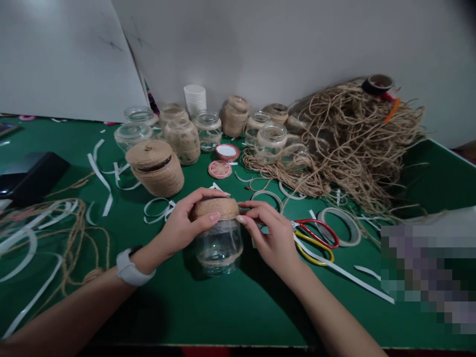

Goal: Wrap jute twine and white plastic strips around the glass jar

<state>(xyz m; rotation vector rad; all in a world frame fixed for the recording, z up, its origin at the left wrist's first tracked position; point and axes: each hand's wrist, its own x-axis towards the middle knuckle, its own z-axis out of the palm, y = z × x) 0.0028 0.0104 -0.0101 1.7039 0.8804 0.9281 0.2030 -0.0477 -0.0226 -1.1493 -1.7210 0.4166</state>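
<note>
A glass jar (219,243) stands on the green table in front of me, its upper end wound with jute twine (217,207). Its narrower end is down, so it seems to be upside down. My left hand (186,220) grips the twine-wrapped part from the left, thumb across the front and fingers over the top. At the right edge of the wrapping, my right hand (269,230) has its thumb and forefinger drawn together in a pinch. Whatever lies between those fingertips is too small to make out.
A twine-covered lidded jar (156,168) stands behind left, with several glass jars (208,131) farther back. Scissors (316,243) and a tape roll (340,226) lie right, below a large twine heap (353,134). White strips and twine (74,243) spread at left. Paper cups (195,100) stand by the wall.
</note>
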